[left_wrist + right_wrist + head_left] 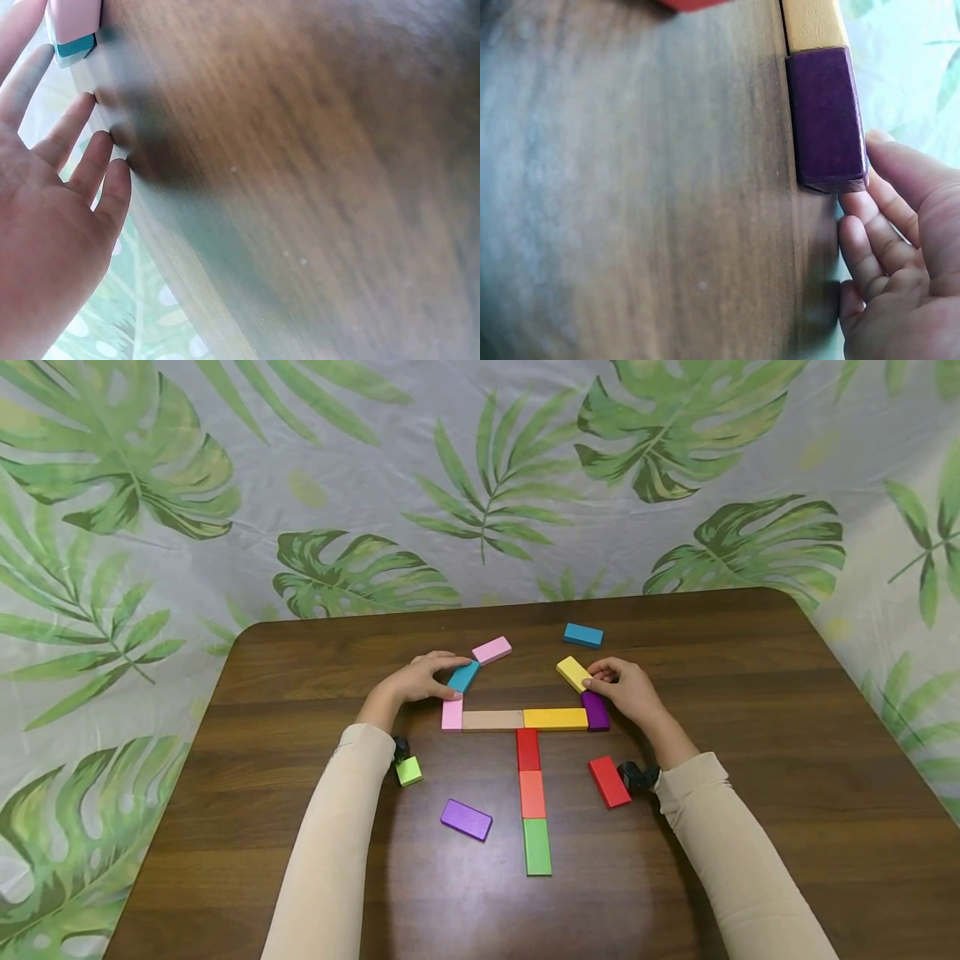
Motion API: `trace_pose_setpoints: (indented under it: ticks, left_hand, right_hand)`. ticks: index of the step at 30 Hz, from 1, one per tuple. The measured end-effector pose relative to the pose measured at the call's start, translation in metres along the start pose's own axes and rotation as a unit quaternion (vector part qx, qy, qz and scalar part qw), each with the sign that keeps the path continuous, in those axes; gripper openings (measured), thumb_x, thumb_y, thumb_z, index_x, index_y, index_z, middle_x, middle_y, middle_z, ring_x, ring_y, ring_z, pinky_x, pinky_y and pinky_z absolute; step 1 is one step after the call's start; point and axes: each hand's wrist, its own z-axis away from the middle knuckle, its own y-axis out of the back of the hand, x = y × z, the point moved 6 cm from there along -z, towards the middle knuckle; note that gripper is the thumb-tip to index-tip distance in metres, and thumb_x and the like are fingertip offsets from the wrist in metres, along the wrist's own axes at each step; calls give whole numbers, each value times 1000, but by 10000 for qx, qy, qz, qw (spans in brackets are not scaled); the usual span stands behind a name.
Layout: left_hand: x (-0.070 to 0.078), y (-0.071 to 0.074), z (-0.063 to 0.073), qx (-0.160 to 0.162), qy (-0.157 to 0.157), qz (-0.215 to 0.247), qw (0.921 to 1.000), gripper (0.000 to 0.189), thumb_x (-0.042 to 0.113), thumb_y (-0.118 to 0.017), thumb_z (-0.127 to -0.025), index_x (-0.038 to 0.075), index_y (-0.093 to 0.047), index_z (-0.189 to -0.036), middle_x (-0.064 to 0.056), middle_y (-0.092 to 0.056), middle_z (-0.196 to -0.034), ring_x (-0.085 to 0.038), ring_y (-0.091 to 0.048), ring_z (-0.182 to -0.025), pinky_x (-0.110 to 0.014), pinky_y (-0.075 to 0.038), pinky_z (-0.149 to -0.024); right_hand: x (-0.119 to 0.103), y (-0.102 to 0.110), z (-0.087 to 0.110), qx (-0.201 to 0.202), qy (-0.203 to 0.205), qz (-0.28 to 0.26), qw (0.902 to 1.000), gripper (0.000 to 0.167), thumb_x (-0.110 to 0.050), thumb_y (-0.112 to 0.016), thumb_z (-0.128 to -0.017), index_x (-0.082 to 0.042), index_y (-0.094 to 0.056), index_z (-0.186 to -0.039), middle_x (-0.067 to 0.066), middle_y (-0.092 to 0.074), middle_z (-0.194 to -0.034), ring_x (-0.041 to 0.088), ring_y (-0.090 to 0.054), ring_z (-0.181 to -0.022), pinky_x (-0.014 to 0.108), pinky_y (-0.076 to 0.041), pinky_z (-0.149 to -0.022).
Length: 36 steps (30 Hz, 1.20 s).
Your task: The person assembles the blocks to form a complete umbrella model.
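Observation:
In the head view my left hand [416, 681] pinches a blue block [463, 677] between thumb and forefinger. Its lower end meets a pink block [452, 713]; the other fingers are spread in the left wrist view. My right hand [626, 687] pinches the lower end of a light yellow block [573, 673], slanting up and left from a dark purple block [596, 712]. From the right wrist, that purple block hides the yellow one. A tan block [492, 720] and a deeper yellow block [555, 719] form a row between the pink and purple ones.
Below the row, a red [528, 749], a coral [532, 794] and a green block [537, 847] run in a line. Loose blocks lie around: pink [492, 650], blue [583, 635], red [609, 782], violet [467, 820], lime [408, 771]. A leaf-print cloth [360, 485] hangs behind the table.

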Motion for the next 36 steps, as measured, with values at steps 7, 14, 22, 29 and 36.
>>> trace_pose_setpoints:
  ticks: [7,14,22,29,36]
  left_hand:
    - [1,0,1,1,-3,36,10000,64,26,-66,-82,23,-37,-139,-9,-20,-145,-36,-12,-129,-52,-23,-96]
    - [-1,-1,0,-4,13,88,10000,64,28,-66,-82,25,-36,-139,-8,-19,-146,-35,-11,-129,-53,-23,-96]
    - [-1,0,0,-25,-23,94,9999,65,28,-66,-82,24,-36,-139,-8,-19,-146,-36,-10,-130,-54,-21,-96]
    - [-1,0,1,-24,-36,87,10000,65,27,-66,-82,23,-36,-139,-9,-19,-145,-36,-10,-129,-53,-20,-97]
    - [-1,0,0,-3,-67,50,10000,65,27,-66,-82,23,-36,-139,-9,-20,-145,-36,-11,-129,-53,-20,-97]
  right_hand:
    - [1,0,0,3,-40,62,10000,26,-19,-63,-85,1,-59,-101,14,-58,-91,25,-51,-83,35,-41,-73]
    - [-2,7,0,196,-42,-142,9997,31,-22,-62,-86,2,-57,-104,16,-59,-94,25,-51,-85,32,-41,-72]
    - [-9,24,-8,573,18,-350,9977,42,-27,-60,-87,1,-51,-117,17,-54,-107,28,-49,-98,38,-41,-78]
    - [-9,28,-20,691,-80,-272,9972,49,-26,-60,-87,-2,-44,-126,19,-47,-125,33,-43,-114,46,-36,-91]
    - [0,25,-36,395,-195,66,9990,52,-20,-58,-88,-1,-38,-132,21,-41,-131,36,-37,-118,49,-32,-94]
